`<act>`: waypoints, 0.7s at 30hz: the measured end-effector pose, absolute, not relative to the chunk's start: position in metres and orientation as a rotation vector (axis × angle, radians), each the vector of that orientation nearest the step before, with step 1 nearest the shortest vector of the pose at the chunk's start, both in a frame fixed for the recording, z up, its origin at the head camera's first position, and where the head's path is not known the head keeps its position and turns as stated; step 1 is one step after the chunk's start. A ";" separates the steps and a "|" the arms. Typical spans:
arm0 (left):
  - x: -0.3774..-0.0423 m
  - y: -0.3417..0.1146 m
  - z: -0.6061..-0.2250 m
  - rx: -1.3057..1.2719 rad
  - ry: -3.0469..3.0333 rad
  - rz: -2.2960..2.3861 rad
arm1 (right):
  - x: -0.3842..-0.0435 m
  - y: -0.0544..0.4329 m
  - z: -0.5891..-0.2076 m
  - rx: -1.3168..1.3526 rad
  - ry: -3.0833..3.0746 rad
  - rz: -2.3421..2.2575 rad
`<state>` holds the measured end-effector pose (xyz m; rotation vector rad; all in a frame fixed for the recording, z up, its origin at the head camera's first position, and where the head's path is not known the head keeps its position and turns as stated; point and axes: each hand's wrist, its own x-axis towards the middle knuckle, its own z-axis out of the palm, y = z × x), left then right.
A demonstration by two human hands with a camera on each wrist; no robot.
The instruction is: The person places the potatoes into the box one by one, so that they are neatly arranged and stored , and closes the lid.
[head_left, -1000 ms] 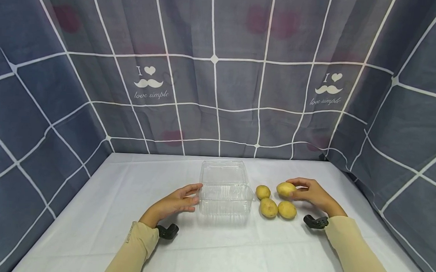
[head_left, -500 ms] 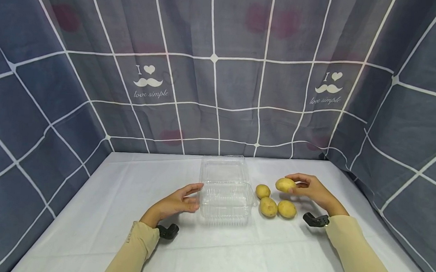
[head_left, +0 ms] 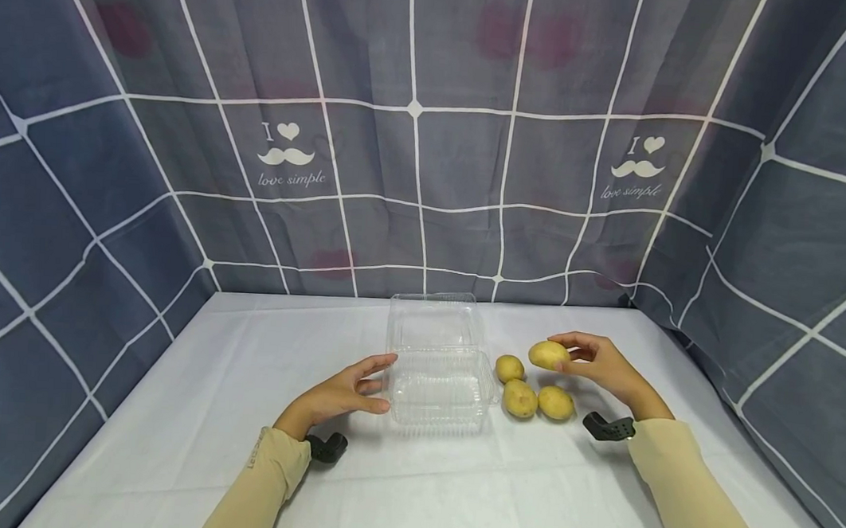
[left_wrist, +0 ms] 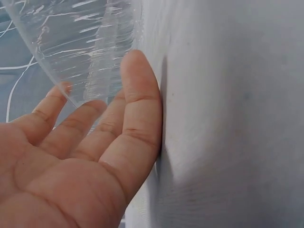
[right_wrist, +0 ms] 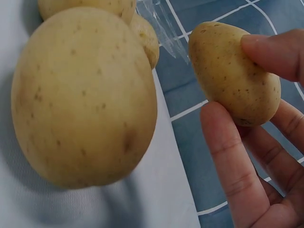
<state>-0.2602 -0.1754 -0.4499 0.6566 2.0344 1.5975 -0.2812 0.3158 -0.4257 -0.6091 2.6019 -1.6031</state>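
Observation:
An open clear plastic clamshell box [head_left: 439,392] stands mid-table, its lid [head_left: 436,326] folded to the back. My left hand [head_left: 340,391] is at the box's left side, fingers loosely extended; in the left wrist view, fingertips [left_wrist: 97,105] meet the clear wall [left_wrist: 88,47]. Between thumb and fingers, my right hand [head_left: 607,371] pinches a small yellow potato [head_left: 549,355], held above the table. The right wrist view shows this potato [right_wrist: 232,71] clear of the cloth. Three more lie right of the box: a small potato [head_left: 509,368], a larger potato [head_left: 520,398] and a third potato [head_left: 555,402].
A white cloth [head_left: 411,487] covers the table. Grey-blue curtains [head_left: 464,162] with white grid lines rise at the back and both sides. Each wrist wears a black camera, such as the left camera [head_left: 329,448].
My right hand has lifted the potato off the table and shifted it slightly left. The box's inside shows more, and its lid reaches farther back. The left hand stays at its side.

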 end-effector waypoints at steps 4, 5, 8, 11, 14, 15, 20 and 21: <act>-0.260 -0.174 -0.450 0.661 2.052 1.589 | -0.278 0.311 -0.423 -0.626 2.600 -1.605; -0.260 -0.173 -0.450 0.667 2.057 1.585 | -0.277 0.310 -0.422 -0.630 2.599 -1.608; -0.259 -0.172 -0.450 0.681 2.075 1.569 | -0.276 0.307 -0.421 -0.640 2.591 -1.622; -0.259 -0.171 -0.451 0.687 2.082 1.556 | -0.275 0.304 -0.422 -0.656 2.590 -1.635; -0.258 -0.170 -0.451 0.688 2.085 1.552 | -0.275 0.301 -0.424 -0.674 2.585 -1.645; -0.258 -0.170 -0.451 0.685 2.087 1.550 | -0.275 0.299 -0.424 -0.677 2.582 -1.651; -0.258 -0.169 -0.451 0.685 2.105 1.542 | -0.272 0.293 -0.421 -0.660 2.557 -1.676; -0.258 -0.169 -0.451 0.682 2.106 1.542 | -0.272 0.292 -0.421 -0.660 2.559 -1.675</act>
